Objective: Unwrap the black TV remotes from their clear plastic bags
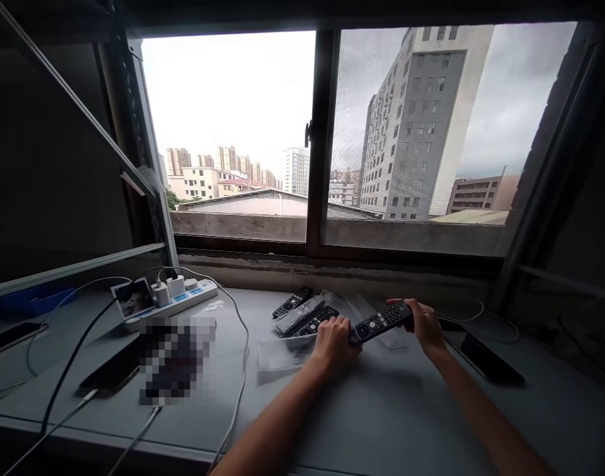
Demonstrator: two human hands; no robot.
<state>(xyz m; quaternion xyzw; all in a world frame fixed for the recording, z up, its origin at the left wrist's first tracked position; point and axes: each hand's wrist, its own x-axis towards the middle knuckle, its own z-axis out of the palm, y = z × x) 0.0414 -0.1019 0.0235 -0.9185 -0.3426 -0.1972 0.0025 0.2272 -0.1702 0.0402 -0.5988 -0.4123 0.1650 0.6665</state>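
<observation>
A black remote control (381,322) with rows of light-marked buttons is held tilted above the table, its right end higher. My left hand (334,340) is closed around its lower left end. At the upper right end, my right hand (424,324) grips it with bent fingers. Just behind my left hand lie more black remotes, one bare remote (293,302) at the back and another remote (318,322) nearer. A remote in a clear bag (299,316) rests between them. An empty-looking clear plastic bag (282,354) lies flat left of my left hand.
A white power strip (198,291) with plugged-in chargers stands at the back left. A dark phone (116,363) on a cable lies in front of it, beside a blurred-out item (176,363). Another phone (485,357) lies at right. A white cable (245,350) crosses the grey table (381,423).
</observation>
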